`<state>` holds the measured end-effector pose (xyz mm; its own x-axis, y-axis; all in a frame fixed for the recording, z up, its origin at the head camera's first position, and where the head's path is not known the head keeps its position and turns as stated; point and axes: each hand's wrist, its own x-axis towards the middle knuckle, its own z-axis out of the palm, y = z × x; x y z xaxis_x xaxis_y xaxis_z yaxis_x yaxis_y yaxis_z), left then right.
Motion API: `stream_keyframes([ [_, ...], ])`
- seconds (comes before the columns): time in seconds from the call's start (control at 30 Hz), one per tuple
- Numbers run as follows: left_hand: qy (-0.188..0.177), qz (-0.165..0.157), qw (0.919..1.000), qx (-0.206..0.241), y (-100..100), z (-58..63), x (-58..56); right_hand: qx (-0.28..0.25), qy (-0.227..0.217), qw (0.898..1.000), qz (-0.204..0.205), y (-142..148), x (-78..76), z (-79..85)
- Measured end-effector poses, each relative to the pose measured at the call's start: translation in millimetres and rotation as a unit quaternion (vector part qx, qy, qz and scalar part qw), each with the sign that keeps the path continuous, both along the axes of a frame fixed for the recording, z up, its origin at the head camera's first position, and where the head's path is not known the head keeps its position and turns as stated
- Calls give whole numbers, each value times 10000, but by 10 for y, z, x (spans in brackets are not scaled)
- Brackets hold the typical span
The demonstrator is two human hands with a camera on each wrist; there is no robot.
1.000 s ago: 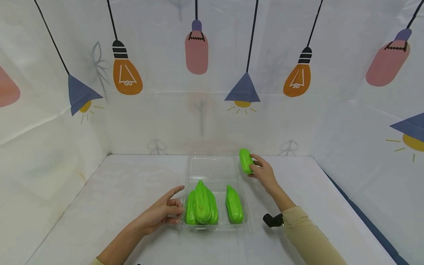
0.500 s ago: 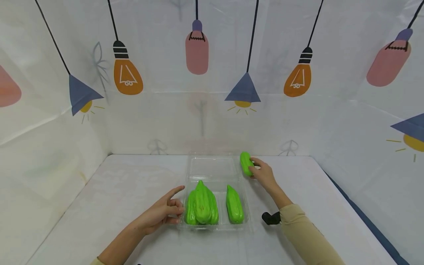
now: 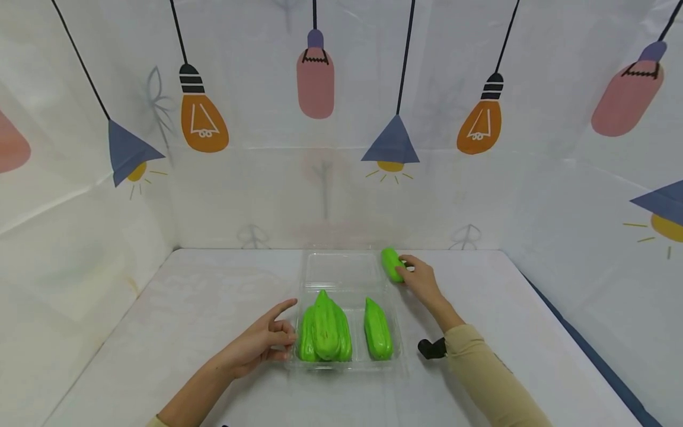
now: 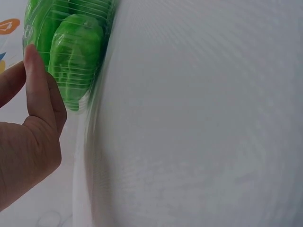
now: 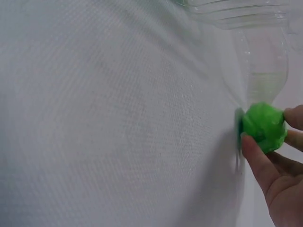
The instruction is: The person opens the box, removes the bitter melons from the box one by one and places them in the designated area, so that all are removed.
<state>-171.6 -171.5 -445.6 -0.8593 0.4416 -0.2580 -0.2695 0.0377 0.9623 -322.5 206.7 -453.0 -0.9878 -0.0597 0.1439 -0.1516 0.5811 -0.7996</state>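
Note:
My right hand (image 3: pixel 423 280) pinches a bright green ribbed vegetable (image 3: pixel 393 265) between thumb and fingers, beside the right edge of the raised lid. The right wrist view shows the lobed end of this vegetable (image 5: pixel 264 126) close to the white surface. A clear plastic clamshell box (image 3: pixel 356 301) stands open on the table. In its left part several similar green vegetables (image 3: pixel 325 332) lie bunched together; a single one (image 3: pixel 378 331) lies at the right. My left hand (image 3: pixel 261 339) touches the box's left side, index finger extended. In the left wrist view, its fingers (image 4: pixel 37 80) rest against the ridged wall.
The white tabletop (image 3: pixel 203 308) surrounds the box. A black piece (image 3: pixel 431 349) shows beside my right sleeve (image 3: pixel 480 367). Behind the table hangs a white sheet (image 3: pixel 267 190) printed with lamps and bulbs.
My right hand has shifted slightly left and down with the green vegetable, bringing it nearer the lid's edge. The left hand and the vegetables in the box have stayed put.

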Motion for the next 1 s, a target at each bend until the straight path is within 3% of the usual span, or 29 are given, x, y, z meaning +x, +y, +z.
stream_keyframes([
  [0.4,22,-7,10000,-5,5,6,3,274,47,9993,-230,-70,4,10],
  [0.8,8,18,10000,-13,5,2,3,51,-230,9987,-445,-61,16,-10],
  [1.0,-2,51,10000,-24,4,6,4,-104,-308,9988,-364,-39,40,-2],
])
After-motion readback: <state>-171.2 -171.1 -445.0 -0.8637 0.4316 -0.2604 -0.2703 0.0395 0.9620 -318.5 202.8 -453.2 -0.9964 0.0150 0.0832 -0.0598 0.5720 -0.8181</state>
